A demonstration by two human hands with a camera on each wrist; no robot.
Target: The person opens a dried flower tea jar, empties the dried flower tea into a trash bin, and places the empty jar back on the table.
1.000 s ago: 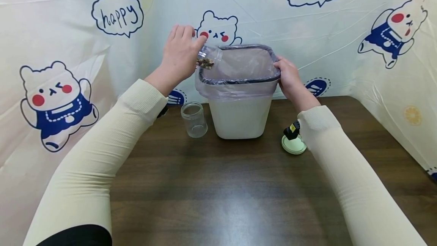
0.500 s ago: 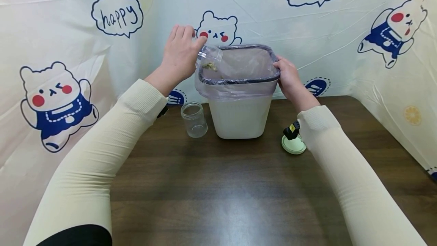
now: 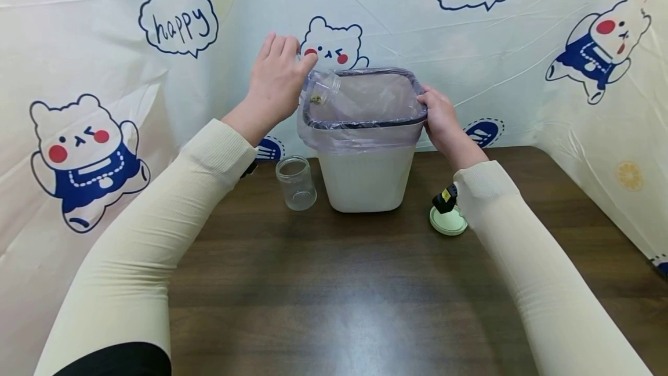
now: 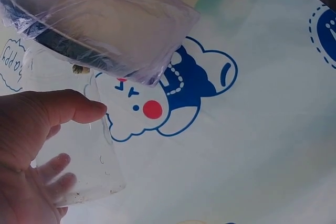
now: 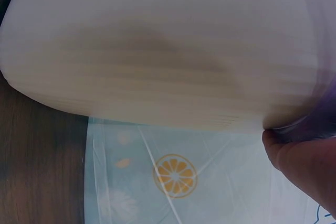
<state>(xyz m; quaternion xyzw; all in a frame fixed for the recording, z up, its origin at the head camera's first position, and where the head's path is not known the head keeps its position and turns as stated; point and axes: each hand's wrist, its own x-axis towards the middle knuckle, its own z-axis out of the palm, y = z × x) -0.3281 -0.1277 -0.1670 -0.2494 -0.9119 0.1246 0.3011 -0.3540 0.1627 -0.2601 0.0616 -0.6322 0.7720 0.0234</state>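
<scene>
My left hand (image 3: 276,83) grips a clear jar (image 3: 325,87), tipped so its mouth lies over the left rim of a white trash bin (image 3: 365,181). A small clump of greenish-brown bits (image 3: 316,99) sits inside near that mouth; the left wrist view shows a few specks by the jar's base (image 4: 79,198). A pale purple trash bag (image 3: 360,139) lines the bin and folds over its rim. At the right side of the rim, my right hand (image 3: 443,123) holds bin and bag edge. The right wrist view shows mostly the bin's wall (image 5: 157,77).
An open glass jar (image 3: 296,187) stands upright left of the bin on the dark wooden table (image 3: 334,289). A light green lid (image 3: 447,223) lies to the right, partly behind the right wrist camera (image 3: 445,199). A printed curtain (image 3: 386,28) hangs behind.
Most of the brown and green bits have left the tilted jar; only a small clump stays near its mouth. The left hand has risen very slightly, while the right hand holds still.
</scene>
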